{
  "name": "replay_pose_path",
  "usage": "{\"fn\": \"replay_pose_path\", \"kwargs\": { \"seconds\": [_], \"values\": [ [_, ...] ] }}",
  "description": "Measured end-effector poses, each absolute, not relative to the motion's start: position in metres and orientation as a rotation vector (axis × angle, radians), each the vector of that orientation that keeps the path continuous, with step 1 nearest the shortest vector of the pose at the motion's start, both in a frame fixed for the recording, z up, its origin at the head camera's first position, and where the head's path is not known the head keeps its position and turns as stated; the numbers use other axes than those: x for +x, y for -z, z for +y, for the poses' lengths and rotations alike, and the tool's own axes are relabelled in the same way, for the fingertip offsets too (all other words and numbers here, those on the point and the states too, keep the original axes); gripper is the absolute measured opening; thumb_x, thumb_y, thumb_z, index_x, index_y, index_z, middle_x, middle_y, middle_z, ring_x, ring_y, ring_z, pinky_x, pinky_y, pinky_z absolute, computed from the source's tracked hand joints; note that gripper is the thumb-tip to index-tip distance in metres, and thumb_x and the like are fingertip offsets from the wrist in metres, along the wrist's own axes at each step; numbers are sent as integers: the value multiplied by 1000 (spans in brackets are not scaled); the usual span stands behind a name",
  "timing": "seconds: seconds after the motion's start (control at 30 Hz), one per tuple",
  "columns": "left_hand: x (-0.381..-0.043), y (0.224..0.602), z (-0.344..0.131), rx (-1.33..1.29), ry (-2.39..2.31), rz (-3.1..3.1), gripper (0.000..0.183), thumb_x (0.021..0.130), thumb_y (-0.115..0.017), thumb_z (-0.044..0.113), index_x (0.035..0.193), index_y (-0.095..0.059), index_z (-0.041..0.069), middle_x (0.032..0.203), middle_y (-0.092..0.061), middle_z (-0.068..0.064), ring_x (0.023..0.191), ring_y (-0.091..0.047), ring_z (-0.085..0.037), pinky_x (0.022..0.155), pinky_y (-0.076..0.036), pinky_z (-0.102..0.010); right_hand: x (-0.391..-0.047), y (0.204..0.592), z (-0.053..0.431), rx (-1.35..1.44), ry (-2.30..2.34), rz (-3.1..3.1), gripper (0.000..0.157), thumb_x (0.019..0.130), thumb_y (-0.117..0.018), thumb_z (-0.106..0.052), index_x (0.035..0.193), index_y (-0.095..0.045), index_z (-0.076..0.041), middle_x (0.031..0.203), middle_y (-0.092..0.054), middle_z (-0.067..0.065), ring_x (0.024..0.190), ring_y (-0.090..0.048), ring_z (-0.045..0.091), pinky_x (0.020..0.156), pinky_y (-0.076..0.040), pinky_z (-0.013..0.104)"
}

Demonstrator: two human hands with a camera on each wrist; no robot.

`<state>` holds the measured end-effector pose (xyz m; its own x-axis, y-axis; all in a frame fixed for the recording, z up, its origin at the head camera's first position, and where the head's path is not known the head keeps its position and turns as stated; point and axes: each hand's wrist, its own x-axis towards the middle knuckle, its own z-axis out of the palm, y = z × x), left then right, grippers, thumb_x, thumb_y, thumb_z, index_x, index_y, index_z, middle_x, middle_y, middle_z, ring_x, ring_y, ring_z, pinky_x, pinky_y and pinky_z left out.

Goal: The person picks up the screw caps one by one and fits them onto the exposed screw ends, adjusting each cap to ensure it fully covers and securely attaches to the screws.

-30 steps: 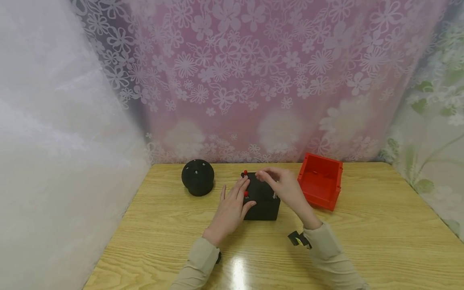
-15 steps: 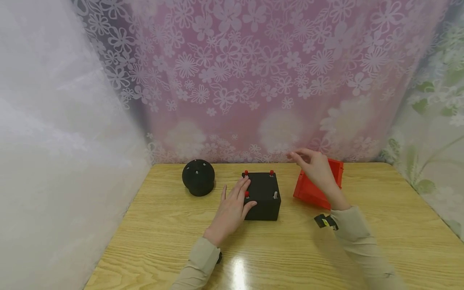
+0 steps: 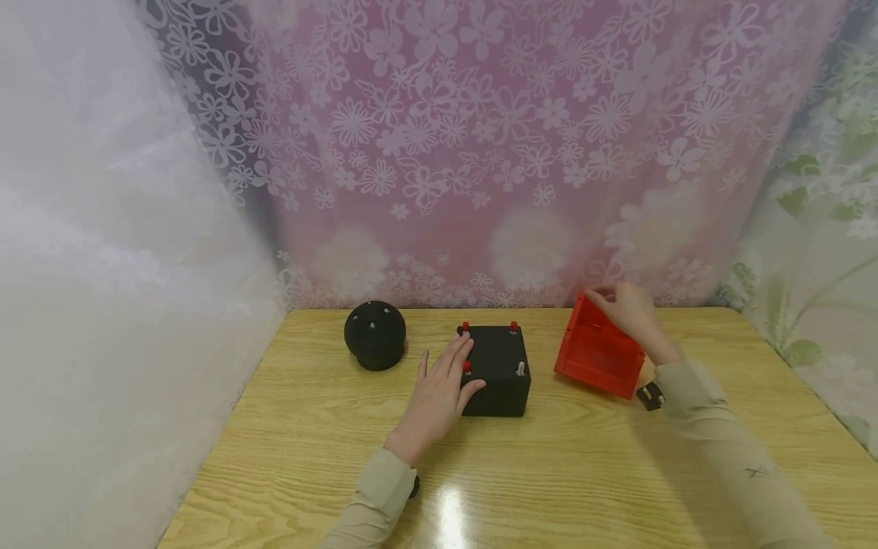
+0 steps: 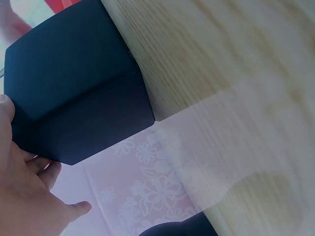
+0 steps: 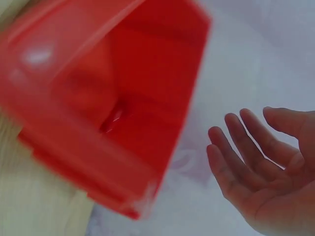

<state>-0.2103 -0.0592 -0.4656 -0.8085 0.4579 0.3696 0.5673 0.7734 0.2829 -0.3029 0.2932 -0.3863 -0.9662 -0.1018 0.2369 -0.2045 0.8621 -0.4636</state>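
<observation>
A black box (image 3: 497, 351) stands on the table with my left hand (image 3: 432, 408) resting on its left side, fingers straight along the top edge. Red caps (image 3: 514, 326) sit at three of its top corners; the near right corner shows a bare pale metal post (image 3: 520, 369). My right hand (image 3: 634, 316) is above the red bin (image 3: 576, 366), which lies tipped with its opening toward me. In the right wrist view the right hand (image 5: 275, 177) has loosely bent fingers and holds nothing. Small red pieces (image 5: 114, 117) lie inside the bin.
A black ball-shaped thing (image 3: 374, 335) with small metal studs stands on the wooden table (image 3: 302, 442), left of the box. A pink flowered curtain (image 3: 439, 152) hangs right behind the table's far edge.
My right hand has moved right, from the box's far right corner to above the red bin. A red cap now shows at that corner. My left hand stays in place.
</observation>
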Motion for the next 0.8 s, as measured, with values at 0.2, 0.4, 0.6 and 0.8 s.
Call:
{"fn": "replay_pose_path", "kwargs": {
  "seconds": [0.2, 0.4, 0.6, 0.8],
  "values": [
    [-211, 466, -59, -793, 557, -2697, 70, 106, -40, 51, 162, -23, 12, 169, -19, -2, 155, -19, -17, 121, -17, -63, -322, 408, 307, 269, -597, -3003, 40, 105, -58, -23, 121, -67, 12, 105, -71, 30, 73, -63, 30, 70, -52, 49],
    [-212, 467, -59, -783, 535, -2712, 71, 106, -39, 52, 163, -22, 14, 169, -18, 0, 155, -17, -15, 122, -17, -62, -333, 427, 313, 345, -461, -3093, 29, 100, -60, -9, 114, -70, 14, 108, -70, 30, 92, -69, 42, 85, -54, 59],
    [-213, 468, -59, -785, 530, -2718, 71, 106, -39, 53, 163, -22, 15, 169, -17, 0, 155, -17, -14, 122, -15, -61, -334, 435, 314, 345, -412, -3150, 17, 96, -58, 1, 98, -70, 12, 88, -69, 24, 74, -62, 30, 70, -55, 48],
    [-213, 468, -60, -780, 530, -2707, 71, 106, -39, 53, 163, -22, 14, 169, -18, 0, 155, -17, -14, 122, -16, -61, -337, 440, 316, 390, -401, -3059, 16, 85, -56, 11, 95, -69, 13, 86, -68, 25, 73, -62, 34, 69, -55, 50]
  ]
}}
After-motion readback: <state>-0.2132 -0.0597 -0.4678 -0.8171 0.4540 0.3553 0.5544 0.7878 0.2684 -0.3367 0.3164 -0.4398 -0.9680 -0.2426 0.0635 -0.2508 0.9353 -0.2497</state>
